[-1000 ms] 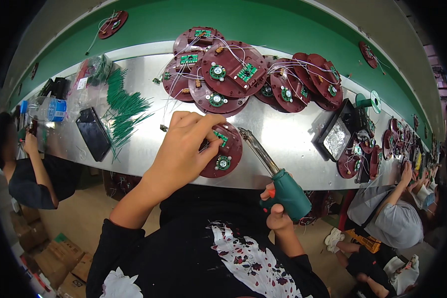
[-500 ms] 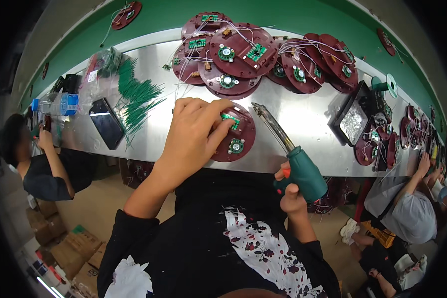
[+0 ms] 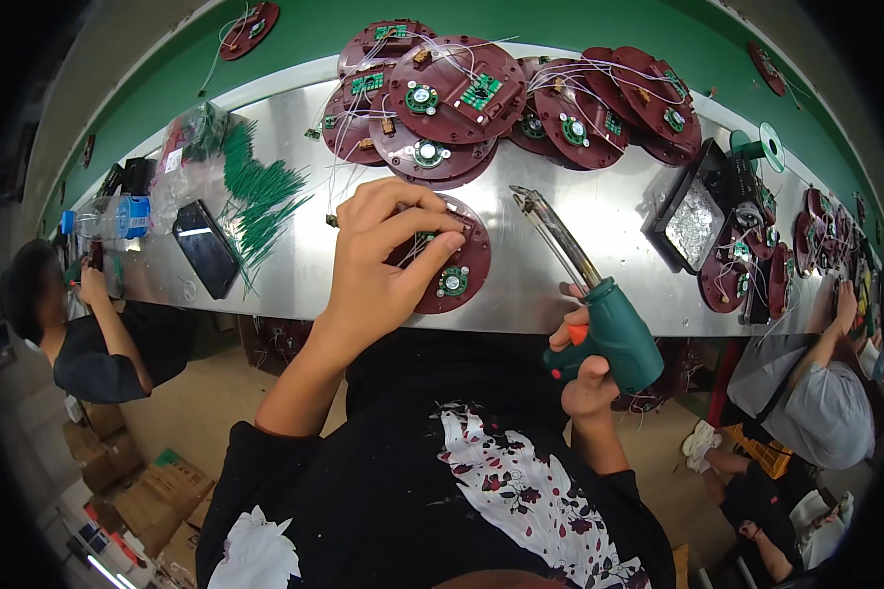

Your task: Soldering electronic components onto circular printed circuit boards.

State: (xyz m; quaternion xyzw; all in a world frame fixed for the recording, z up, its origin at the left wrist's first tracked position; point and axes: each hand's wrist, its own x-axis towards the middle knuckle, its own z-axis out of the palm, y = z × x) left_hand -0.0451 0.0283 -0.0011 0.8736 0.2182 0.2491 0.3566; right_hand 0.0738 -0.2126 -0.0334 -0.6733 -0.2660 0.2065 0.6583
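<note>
We have the dark red disc [image 3: 473, 263] lying on the metal table [image 3: 580, 245], near the edge closest to us, probably for easy reach by both hands. Its face with the round part [image 3: 453, 282] is upward, which leaves the fittings accessible. Our left hand [image 3: 383, 255] is over the disc, thumb and forefinger brought together; we cannot tell whether anything is between them. Our right hand [image 3: 587, 393] grips the green soldering gun [image 3: 621, 339] by its handle. We hold its tip up and away from the body, apart from the disc, presumably to spare fingers and plastic from heat. Other discs [image 3: 457, 83] are piled toward the back, likely to free working space. The green wires [image 3: 260, 201] lie to the left and the black tray [image 3: 670, 201] to the right, both apparently within reach.
</note>
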